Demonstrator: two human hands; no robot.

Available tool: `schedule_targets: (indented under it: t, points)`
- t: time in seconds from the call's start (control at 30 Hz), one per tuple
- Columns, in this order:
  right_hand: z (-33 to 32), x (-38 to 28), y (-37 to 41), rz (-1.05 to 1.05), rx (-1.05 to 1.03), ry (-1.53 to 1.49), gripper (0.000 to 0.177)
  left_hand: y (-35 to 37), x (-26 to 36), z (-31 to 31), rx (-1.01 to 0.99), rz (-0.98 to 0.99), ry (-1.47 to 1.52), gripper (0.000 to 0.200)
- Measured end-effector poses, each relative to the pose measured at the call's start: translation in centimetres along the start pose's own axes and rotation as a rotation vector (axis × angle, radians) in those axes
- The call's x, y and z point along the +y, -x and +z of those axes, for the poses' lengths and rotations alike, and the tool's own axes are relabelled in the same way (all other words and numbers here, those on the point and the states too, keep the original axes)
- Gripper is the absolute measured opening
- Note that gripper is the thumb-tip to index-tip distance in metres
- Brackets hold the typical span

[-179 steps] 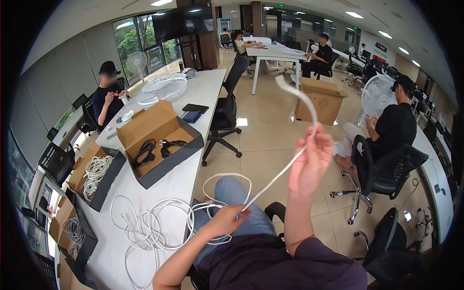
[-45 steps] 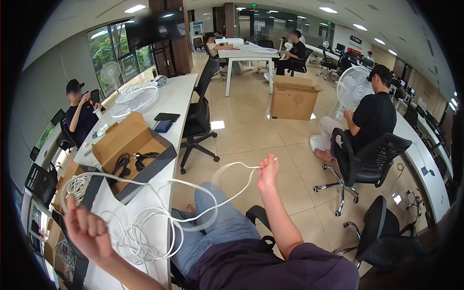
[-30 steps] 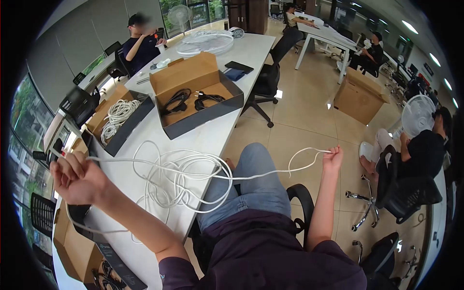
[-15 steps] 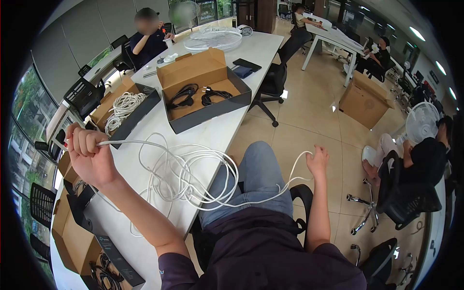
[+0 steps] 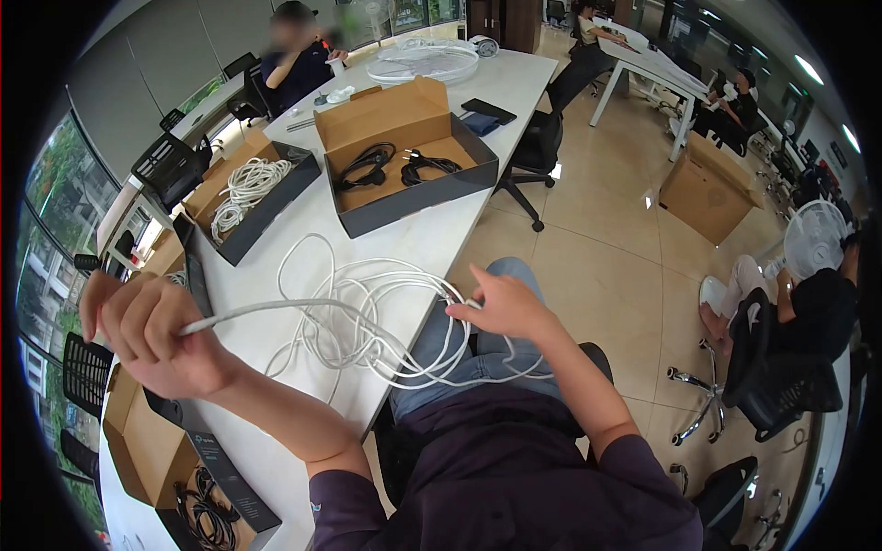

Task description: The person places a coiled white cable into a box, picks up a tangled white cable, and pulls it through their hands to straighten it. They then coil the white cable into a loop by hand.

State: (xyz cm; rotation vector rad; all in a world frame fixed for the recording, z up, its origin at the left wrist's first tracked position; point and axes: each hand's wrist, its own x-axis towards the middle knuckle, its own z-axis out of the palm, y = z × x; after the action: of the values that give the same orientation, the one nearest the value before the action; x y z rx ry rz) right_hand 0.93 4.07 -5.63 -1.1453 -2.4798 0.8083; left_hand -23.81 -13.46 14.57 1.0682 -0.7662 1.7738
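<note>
A long white cable (image 5: 322,303) lies in loose, tangled loops over the near table edge and my lap. My left hand (image 5: 161,335), raised at the left above the table, is closed around one stretch of it, which runs taut to the right into the loops. At the right side of the loops is my right hand (image 5: 503,303), its index finger partly stretched out and its thumb beside the strands. A piece of the cable shows between thumb and fingers, and another length hangs below this hand.
On the white table (image 5: 395,241) stand an open box with black power cords (image 5: 418,204), a box of white cables (image 5: 266,220) and another box with black cords (image 5: 234,482). A phone (image 5: 488,111) and a fan grille (image 5: 423,62) lie farther back. Several people sit nearby.
My right hand has moved left from the far side of my lap to the loops, bringing its cable length along. My left hand has come lower and closer, still gripping the cable. The view has shifted slightly.
</note>
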Motion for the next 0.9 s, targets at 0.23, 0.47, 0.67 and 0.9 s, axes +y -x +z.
schedule_targets:
  t: [0.23, 0.47, 0.67, 0.9]
  points:
    - [5.3, 1.7, -7.3, -0.029, -0.387, 0.005, 0.046, 1.4, 2.0, 3.7, -0.169, 0.098, -0.083, 0.024]
    - [1.7, -3.8, -9.0, -0.117, -0.467, -0.230, 0.031, 2.2, 3.5, 5.2, -0.205, 0.148, -0.113, 0.029]
    - [3.4, -10.4, -12.2, -0.072, -0.327, -0.804, 0.031, 2.6, 3.1, 6.5, -0.232, 0.180, -0.160, 0.028]
    - [13.5, -9.3, -19.1, -0.073, 0.028, -0.755, 0.053, 2.9, 4.6, 6.7, -0.215, 0.213, -0.217, 0.022]
